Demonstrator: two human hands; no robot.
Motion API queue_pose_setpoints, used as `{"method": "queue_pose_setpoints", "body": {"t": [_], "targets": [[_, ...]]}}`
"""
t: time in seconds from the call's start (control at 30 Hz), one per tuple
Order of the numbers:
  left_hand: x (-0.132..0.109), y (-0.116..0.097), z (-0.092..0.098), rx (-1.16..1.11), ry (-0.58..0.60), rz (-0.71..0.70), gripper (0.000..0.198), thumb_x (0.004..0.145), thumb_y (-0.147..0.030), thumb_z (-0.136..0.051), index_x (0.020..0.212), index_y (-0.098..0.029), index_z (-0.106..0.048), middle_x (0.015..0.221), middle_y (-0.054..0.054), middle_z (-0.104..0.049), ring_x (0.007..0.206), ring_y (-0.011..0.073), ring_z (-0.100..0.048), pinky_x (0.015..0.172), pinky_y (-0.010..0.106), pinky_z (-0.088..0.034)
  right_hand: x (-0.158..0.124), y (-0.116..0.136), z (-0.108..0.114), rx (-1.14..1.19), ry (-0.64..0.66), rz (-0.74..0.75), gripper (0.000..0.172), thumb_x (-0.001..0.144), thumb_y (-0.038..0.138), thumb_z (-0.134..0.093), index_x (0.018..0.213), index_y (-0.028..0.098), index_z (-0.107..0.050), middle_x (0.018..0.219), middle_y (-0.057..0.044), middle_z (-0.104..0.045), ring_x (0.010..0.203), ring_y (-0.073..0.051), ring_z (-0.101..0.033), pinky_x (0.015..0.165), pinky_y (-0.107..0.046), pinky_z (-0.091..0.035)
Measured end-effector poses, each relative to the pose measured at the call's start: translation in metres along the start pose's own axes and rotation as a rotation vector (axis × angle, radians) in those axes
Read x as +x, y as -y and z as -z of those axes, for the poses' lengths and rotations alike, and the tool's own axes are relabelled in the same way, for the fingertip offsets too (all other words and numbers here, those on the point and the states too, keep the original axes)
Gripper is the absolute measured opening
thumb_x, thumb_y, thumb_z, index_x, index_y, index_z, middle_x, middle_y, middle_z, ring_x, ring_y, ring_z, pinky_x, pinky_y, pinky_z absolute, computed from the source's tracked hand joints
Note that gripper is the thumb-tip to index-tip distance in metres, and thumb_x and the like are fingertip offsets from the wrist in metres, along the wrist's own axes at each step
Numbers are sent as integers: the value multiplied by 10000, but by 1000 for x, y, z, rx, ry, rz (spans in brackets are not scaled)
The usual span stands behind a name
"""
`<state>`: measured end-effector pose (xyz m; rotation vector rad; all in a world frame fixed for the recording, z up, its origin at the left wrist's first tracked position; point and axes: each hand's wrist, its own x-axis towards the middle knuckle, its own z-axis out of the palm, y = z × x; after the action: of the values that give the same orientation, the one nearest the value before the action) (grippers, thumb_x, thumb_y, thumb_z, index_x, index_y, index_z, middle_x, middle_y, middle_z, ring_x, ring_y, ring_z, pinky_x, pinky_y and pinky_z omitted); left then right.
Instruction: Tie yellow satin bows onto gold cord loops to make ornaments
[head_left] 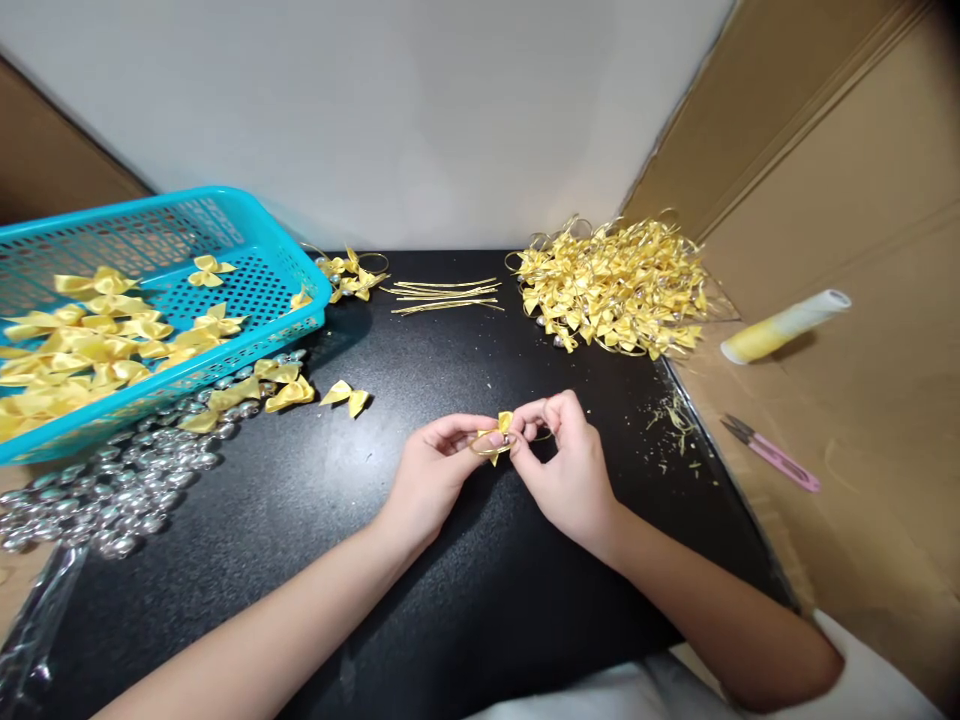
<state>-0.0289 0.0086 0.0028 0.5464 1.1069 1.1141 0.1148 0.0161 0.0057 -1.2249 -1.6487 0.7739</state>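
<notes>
Over the middle of the black table, my left hand [435, 465] pinches a small yellow ribbon bow [505, 421] between thumb and fingers. A thin gold cord [480, 449] loops around the bow near my left thumb. Close against it, my right hand [566, 465] is closed, its thumb and forefinger pinching the cord beside the bow's centre. Part of the cord shows beyond the right fingers. The fingertips cover much of the bow, so I cannot make out its middle clearly.
At left stands a turquoise basket [289, 322] of yellow bows, with silver beads [135, 485] alongside. Loose bows [347, 398] lie near it. Gold cords [446, 293] lie at the back. A pile of finished-looking bows [615, 290], pink-handled snips [780, 460] and a yellow-white roll [784, 327] are at right.
</notes>
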Motion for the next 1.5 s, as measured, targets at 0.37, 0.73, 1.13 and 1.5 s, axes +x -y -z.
{"method": "queue_pose_setpoints", "body": {"t": [0.37, 0.73, 1.13, 1.5], "targets": [[0, 5, 3, 74, -21, -48, 291, 531, -304, -919, 733, -160, -766, 750, 57, -766, 704, 169, -680, 766, 316, -550, 0, 0, 0, 16, 4, -18, 373, 758, 118, -590, 783, 264, -247, 703, 23, -627, 643, -138, -619, 632, -276, -509], [-2, 5, 1, 70, -7, -45, 284, 520, -299, -923, 723, -166, -773, 749, 47, -771, 683, 151, -678, 741, 284, -553, -4, -3, 0, -91, -31, 93, 362, 776, 109, -575, 812, 265, -251, 695, 40, -556, 627, -122, -569, 604, -246, -469], [-2, 3, 1, 76, -33, -34, 255, 540, -286, -894, 706, -163, -746, 714, 35, -743, 660, 146, -643, 707, 279, -511, -2, -4, 7, -89, -48, 193, 355, 805, 101, -574, 816, 265, -259, 760, 9, -594, 655, -136, -564, 642, -294, -490], [1, -4, 5, 6, 87, 64, 148, 635, -195, -763, 665, -183, -619, 613, -32, -625, 605, 102, -518, 625, 225, -387, 3, -5, 3, 312, 84, -176, 395, 778, 163, -657, 738, 255, -274, 753, 7, -682, 687, -151, -679, 691, -314, -569]]}}
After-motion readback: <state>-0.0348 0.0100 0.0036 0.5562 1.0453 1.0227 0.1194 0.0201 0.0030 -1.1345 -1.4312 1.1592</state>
